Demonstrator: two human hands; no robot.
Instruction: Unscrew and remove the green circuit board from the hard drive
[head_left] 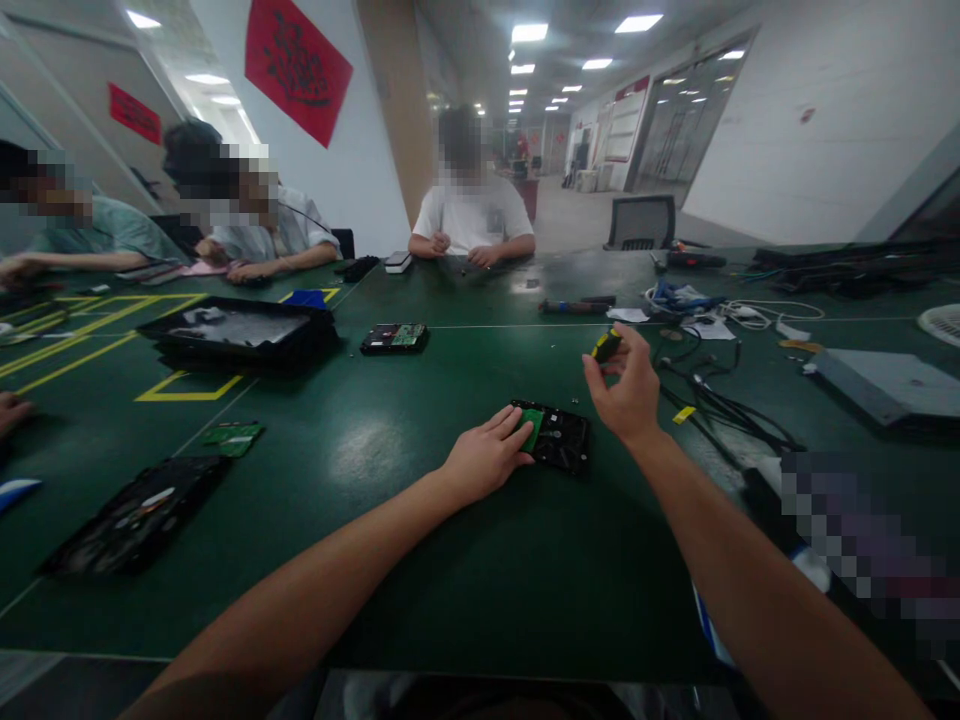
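Observation:
A black hard drive (pixel 561 440) with a green circuit board lies on the dark green table (pixel 390 560) in front of me. My left hand (pixel 487 455) rests flat on its left end, fingers stretched over the green board. My right hand (pixel 626 385) is raised just above and to the right of the drive, fingers closed round a small screwdriver (pixel 606 346) with a yellow and black handle, held tilted.
A second hard drive (pixel 394 338) lies farther back, beside a black tray (pixel 240 335). A loose green board (pixel 232 437) and an opened device (pixel 139 515) lie at left. Tangled cables (pixel 712 400) and a grey box (pixel 889 385) are at right. Three people sit across the table.

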